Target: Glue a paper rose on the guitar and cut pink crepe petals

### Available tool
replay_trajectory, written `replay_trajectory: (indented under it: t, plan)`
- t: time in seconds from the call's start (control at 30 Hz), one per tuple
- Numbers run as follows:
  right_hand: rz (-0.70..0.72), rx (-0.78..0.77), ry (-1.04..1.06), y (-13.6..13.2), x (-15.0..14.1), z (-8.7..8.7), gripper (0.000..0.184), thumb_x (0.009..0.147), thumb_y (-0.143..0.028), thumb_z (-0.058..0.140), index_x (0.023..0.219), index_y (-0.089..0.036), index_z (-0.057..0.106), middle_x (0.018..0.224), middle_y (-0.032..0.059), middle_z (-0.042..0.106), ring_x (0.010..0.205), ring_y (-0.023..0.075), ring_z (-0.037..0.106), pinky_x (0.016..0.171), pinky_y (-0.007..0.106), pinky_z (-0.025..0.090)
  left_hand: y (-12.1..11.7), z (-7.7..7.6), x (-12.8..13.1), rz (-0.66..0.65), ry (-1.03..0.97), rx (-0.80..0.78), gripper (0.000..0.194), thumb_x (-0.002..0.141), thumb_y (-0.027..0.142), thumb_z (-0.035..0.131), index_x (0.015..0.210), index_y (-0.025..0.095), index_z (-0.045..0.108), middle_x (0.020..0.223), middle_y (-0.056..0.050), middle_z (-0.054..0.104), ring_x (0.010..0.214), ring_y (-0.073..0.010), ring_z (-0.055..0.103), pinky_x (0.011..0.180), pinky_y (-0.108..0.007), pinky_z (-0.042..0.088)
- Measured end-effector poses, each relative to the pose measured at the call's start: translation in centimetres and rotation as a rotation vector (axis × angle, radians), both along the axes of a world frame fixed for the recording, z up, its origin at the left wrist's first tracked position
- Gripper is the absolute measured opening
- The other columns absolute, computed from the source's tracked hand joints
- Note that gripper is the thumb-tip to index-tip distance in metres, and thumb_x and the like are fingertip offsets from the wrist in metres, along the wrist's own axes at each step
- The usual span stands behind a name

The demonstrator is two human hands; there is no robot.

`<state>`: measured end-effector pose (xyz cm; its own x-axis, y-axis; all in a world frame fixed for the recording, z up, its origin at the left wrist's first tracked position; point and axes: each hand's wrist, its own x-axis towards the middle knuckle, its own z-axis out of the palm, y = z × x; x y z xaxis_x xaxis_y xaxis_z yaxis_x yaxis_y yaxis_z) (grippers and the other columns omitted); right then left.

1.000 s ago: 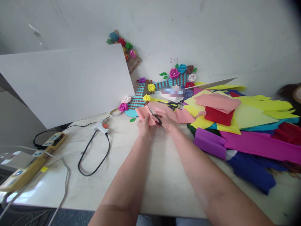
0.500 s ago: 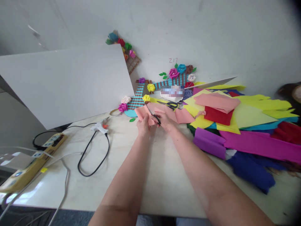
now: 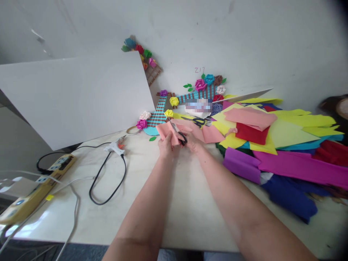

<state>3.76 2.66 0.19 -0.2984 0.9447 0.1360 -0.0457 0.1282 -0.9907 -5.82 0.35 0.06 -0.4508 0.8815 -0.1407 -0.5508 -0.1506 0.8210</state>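
Note:
My left hand pinches a folded piece of salmon-pink crepe paper above the table. In my right hand is a pair of black-handled scissors, its fingers closed round the handles. The blades lie against the pink paper and point up and away from me. Behind my hands lies a longer pink strip. Just beyond stands a turquoise and brown woven craft piece with paper flowers, and a second pair of scissors rests near the white packet.
To the left are a white glue gun with its black cord, a yellow power strip and loose cables. A large white board leans at the back left. Many coloured paper sheets are heaped at the right.
The scissors' handles and blades have spread wider apart against the pink paper. My left hand stays nearly in place, still holding the paper.

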Motion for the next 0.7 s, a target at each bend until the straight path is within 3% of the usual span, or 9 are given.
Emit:
replay_trajectory:
  t: [0.3, 0.7]
  plan:
    - [0.118, -0.011, 0.046, -0.22, 0.74, 0.54, 0.037, 0.065, -0.051, 0.065, 0.058, -0.017, 0.051, 0.043, -0.0034, 0.050, 0.036, 0.0068, 0.041, 0.034, 0.020, 0.028, 0.44, -0.56, -0.26, -0.018, -0.055, 0.075, 0.015, 0.061, 0.018, 0.069, 0.068, 0.010, 0.059, 0.053, -0.005, 0.061, 0.042, -0.0147, 0.058, 0.039, -0.021, 0.043]
    - [0.118, -0.005, 0.117, 0.02, 0.32, 0.27, 0.032, 0.063, -0.044, 0.067, 0.058, -0.016, 0.054, 0.044, -0.0027, 0.052, 0.036, 0.0074, 0.043, 0.033, 0.019, 0.033, 0.28, -0.52, -0.40, -0.040, -0.027, 0.155, 0.018, 0.060, 0.025, 0.070, 0.063, 0.011, 0.058, 0.052, -0.005, 0.061, 0.041, -0.0158, 0.058, 0.042, -0.025, 0.046]
